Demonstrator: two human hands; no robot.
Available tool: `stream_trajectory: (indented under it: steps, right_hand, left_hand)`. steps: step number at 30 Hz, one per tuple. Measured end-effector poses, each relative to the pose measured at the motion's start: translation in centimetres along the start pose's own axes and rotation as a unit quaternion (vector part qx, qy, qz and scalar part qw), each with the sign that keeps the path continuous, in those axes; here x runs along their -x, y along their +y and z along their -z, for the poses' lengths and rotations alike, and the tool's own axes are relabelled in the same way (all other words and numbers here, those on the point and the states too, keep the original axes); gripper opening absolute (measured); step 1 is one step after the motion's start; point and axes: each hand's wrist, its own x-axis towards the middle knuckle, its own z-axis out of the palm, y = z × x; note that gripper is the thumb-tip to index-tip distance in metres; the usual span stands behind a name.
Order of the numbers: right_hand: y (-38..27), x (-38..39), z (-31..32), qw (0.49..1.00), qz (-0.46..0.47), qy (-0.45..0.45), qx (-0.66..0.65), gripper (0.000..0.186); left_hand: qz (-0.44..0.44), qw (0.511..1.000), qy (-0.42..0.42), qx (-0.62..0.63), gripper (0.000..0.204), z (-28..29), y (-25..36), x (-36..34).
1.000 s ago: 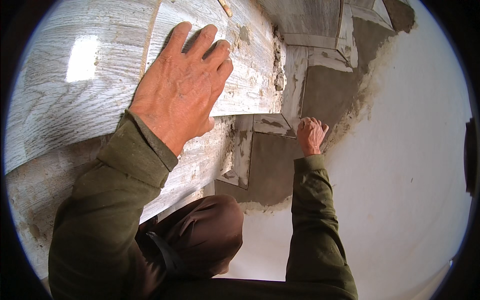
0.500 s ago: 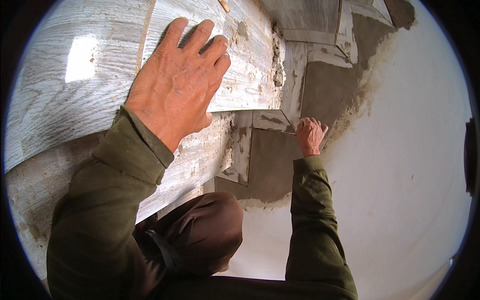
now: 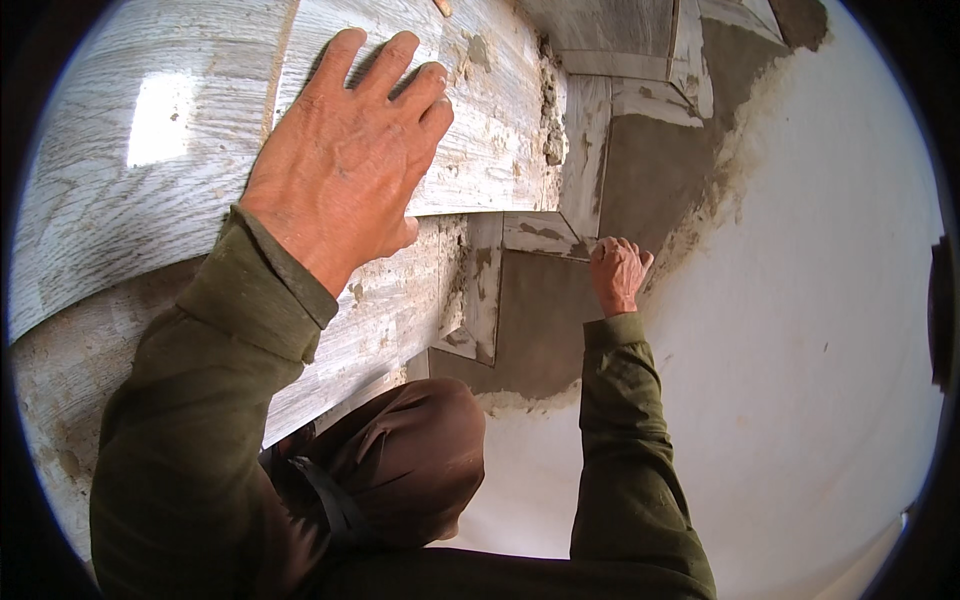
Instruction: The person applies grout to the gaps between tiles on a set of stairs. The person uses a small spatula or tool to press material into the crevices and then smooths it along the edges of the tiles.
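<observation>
Kept left hand [image 3: 345, 165] spread on wood-look tread [image 3: 485, 170], right hand [image 3: 618, 276] curled by trim tile [image 3: 538, 232]; couldn't tell its grip; altered nothing visibly.

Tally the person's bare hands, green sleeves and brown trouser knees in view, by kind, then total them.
Bare hands: 2 (left hand, right hand)
Green sleeves: 2 (left sleeve, right sleeve)
Brown trouser knee: 1
Total: 5

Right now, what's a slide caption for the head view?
Left hand spread over a wood-grain step, right hand curled by the grey band beside a white wall.
</observation>
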Motion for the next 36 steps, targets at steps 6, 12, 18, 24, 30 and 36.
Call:
stream_trajectory:
  steps: [6,12,18,24,30,36]
  right_hand:
    - [0.2,0.8,0.1,1.000,-0.009,-0.004,-0.008,0.012]
    - [0.1,1.2,0.2,1.000,0.005,0.025,-0.017,0.012]
    - [0.1,1.5,0.1,0.999,0.013,0.029,-0.008,0.014]
    - [0.2,2.4,0.1,0.999,0.002,0.032,-0.016,0.014]
    - [0.1,2.5,0.3,1.000,-0.010,0.005,-0.012,0.013]
    - [0.2,2.9,0.2,1.000,0.003,0.004,-0.010,0.009]
  left_hand:
    - [-0.002,1.000,0.001,0.003,0.083,-0.4,0.2,-0.1]
    - [0.001,1.000,0.003,0.005,0.083,-0.3,0.1,0.1]
    - [0.005,1.000,-0.004,0.006,0.083,-0.1,0.0,-0.1]
    - [0.003,1.000,0.010,0.016,0.084,-1.0,0.3,0.1]
    - [0.003,1.000,0.006,0.012,0.083,-0.5,0.1,0.0]
    - [0.002,1.000,0.002,0.009,0.083,-0.3,0.1,0.1]
